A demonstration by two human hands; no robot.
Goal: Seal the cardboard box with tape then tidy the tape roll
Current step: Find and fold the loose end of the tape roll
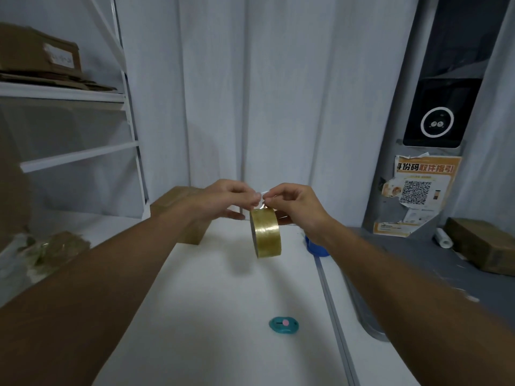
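A roll of clear yellowish tape (pixel 266 235) hangs in the air above the white table (pixel 223 316). My right hand (pixel 296 206) holds the roll, with fingers through its core. My left hand (pixel 223 200) pinches the loose tape end at the top of the roll, next to my right fingertips. The small cardboard box (pixel 178 211) stands on the table's far left, partly hidden behind my left forearm and hand.
A teal cutter with a pink button (pixel 283 324) lies on the table near me. A blue object (pixel 316 247) sits under my right wrist. White shelves (pixel 69 96) with cardboard stand at left. Another box (pixel 485 246) rests on the grey counter at right.
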